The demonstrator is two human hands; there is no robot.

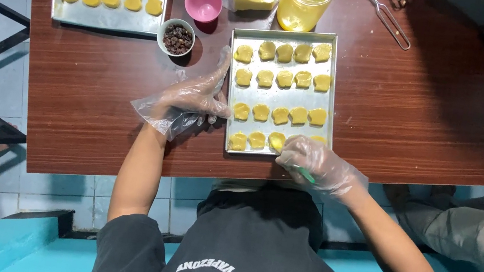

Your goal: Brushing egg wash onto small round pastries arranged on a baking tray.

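Gloved left hand (186, 102) flat, fingers spread, steadying baking tray (332, 98) at its left edge, right hand (315, 162) curled around green brush (304, 174) over near-row cookies (257, 140), tray near surface (440, 109) front edge.

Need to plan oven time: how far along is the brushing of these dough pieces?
The far tray looks filled, its glaze unclear. On the near tray, all four rows are laid out. The right hand holds a green-handled brush on a front-row piece; the left hand steadies the tray edge. How many remain unbrushed is unclear.
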